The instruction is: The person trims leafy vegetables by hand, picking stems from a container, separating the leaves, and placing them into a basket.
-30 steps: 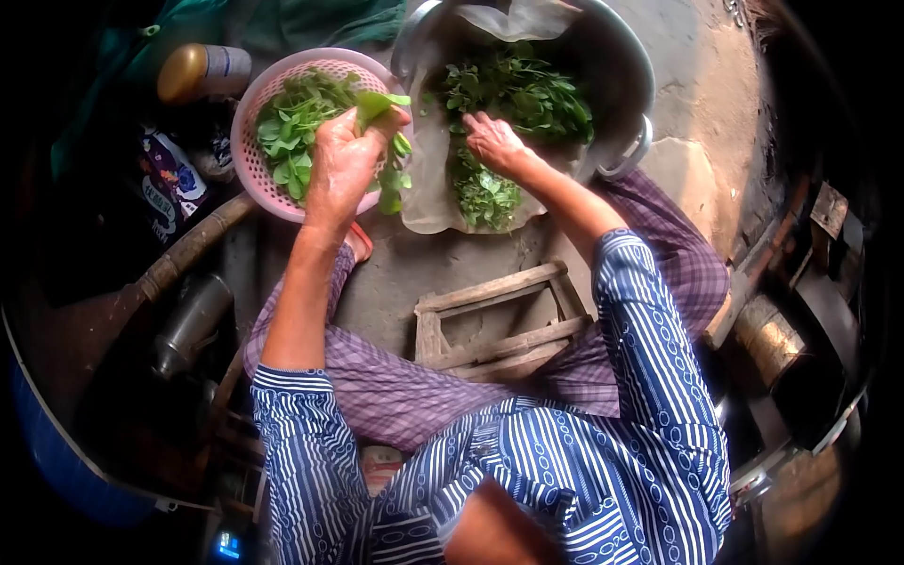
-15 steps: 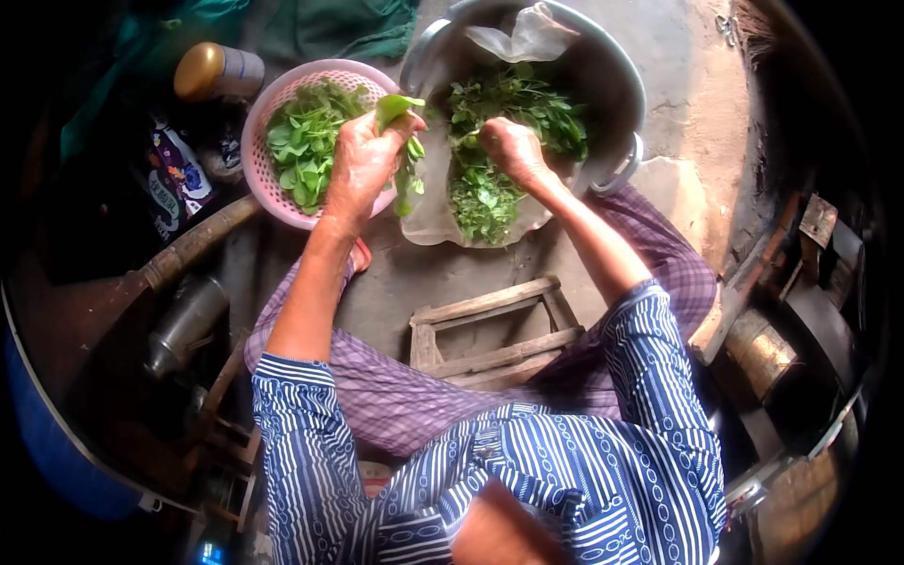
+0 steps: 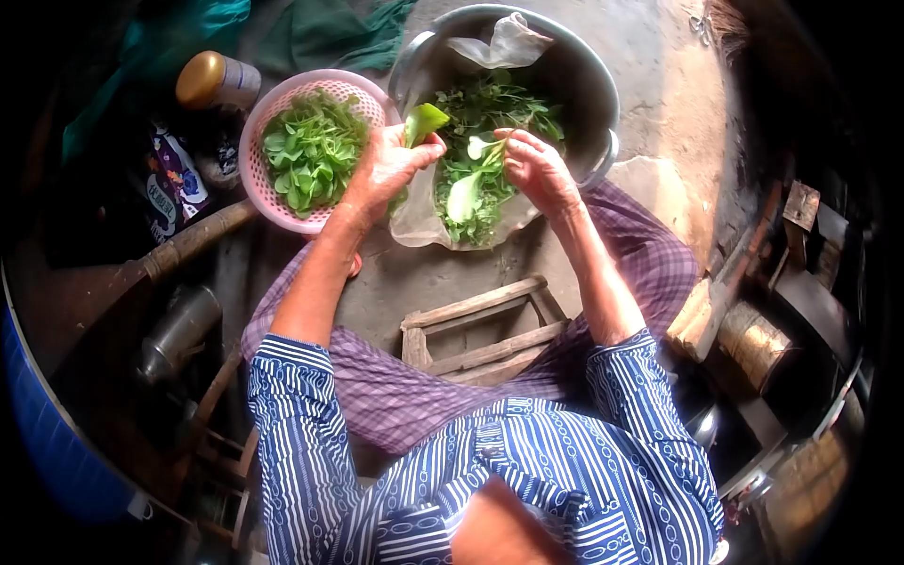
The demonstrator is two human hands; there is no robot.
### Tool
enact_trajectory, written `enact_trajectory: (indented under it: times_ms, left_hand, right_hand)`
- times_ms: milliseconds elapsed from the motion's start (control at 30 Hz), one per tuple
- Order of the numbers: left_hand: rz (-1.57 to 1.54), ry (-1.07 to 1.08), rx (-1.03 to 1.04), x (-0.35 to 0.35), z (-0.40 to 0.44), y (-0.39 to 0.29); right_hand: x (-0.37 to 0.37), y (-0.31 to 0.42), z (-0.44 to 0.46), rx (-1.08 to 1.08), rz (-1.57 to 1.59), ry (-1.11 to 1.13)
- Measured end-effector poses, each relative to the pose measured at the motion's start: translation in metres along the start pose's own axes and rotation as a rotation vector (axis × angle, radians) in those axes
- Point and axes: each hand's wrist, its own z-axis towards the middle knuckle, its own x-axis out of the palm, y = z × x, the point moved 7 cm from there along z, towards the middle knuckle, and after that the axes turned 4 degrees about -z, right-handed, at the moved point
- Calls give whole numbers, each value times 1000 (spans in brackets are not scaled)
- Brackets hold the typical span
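Observation:
My left hand (image 3: 391,168) is closed around some leafy greens (image 3: 426,121), held between the pink basket and the metal basin. Leaves stick out above its thumb. To its right, my right hand (image 3: 541,174) pinches a leafy sprig (image 3: 468,191) by its stem, above the basin's near side. Picked leaves (image 3: 306,155) fill much of the pink perforated basket (image 3: 256,188). Inside the metal basin (image 3: 607,99), a heap of greens (image 3: 494,99) lies on a clear plastic bag (image 3: 414,226) that spills over the near rim.
A low wooden stool frame (image 3: 480,306) stands between my legs. A jar with a gold lid (image 3: 202,80) and a dark printed packet (image 3: 174,184) are at the left. Firewood pieces (image 3: 753,344) lie at the right, and a green cloth (image 3: 330,33) lies behind the basket.
My right hand has come up from the heap, turned, and now shows a leafy sprig between its fingers. My left hand has shifted slightly right and down, still gripping greens.

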Motion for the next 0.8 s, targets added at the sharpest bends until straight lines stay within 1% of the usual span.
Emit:
enact_trajectory:
  times_ms: [67, 133, 200, 233, 267, 333, 367, 400, 467, 500, 533, 600, 633, 667, 733, 767, 800]
  left_hand:
    - [17, 22, -29, 2, -1, 3]
    - [13, 45, -65, 4, -1, 8]
    - [-28, 56, -100, 8, -1, 14]
    - [-12, 80, -142, 11, -2, 21]
    - [3, 105, -185, 13, -2, 26]
    - [7, 113, -187, 14, -2, 27]
    - [8, 122, -189, 15, -2, 27]
    - [10, 131, -189, 16, -2, 28]
    - [-27, 106, -183, 15, -2, 25]
    - [-66, 81, -193, 14, -3, 20]
    - [-106, 55, -204, 12, -3, 18]
    - [-109, 57, -198, 8, -1, 19]
    - [-95, 56, -206, 6, 0, 22]
    - [-82, 55, -214, 5, 0, 24]
    - [-33, 58, -218, 6, -1, 27]
    - [18, 59, -221, 5, -1, 27]
    - [19, 60, -221, 5, 0, 27]
  right_hand:
    - [0, -2, 1, -12, -52, -48]
    - [5, -2, 3, -8, -27, -24]
    - [9, -2, 4, 2, -70, -55]
    - [13, -2, 4, -1, -55, -104]
    - [16, -3, 5, 0, -51, -104]
    - [19, -3, 6, 11, -181, -104]
    - [23, 0, 4, 16, -276, -51]
    - [25, 1, 2, 17, -273, -52]
    - [33, 8, 0, -87, -503, 7]
    - [31, 6, -2, -75, -512, 10]
    - [27, 1, -1, -96, -550, -32]
    - [8, -19, 1, -45, -665, -19]
    - [6, -23, 0, -91, -751, 9]
    - [-3, -33, -2, -14, -813, -6]
    - [-16, -45, 1, -138, -1164, -4]
    - [-16, -46, -3, -334, -1469, 14]
    - [-16, -44, -3, -334, -1467, 13]
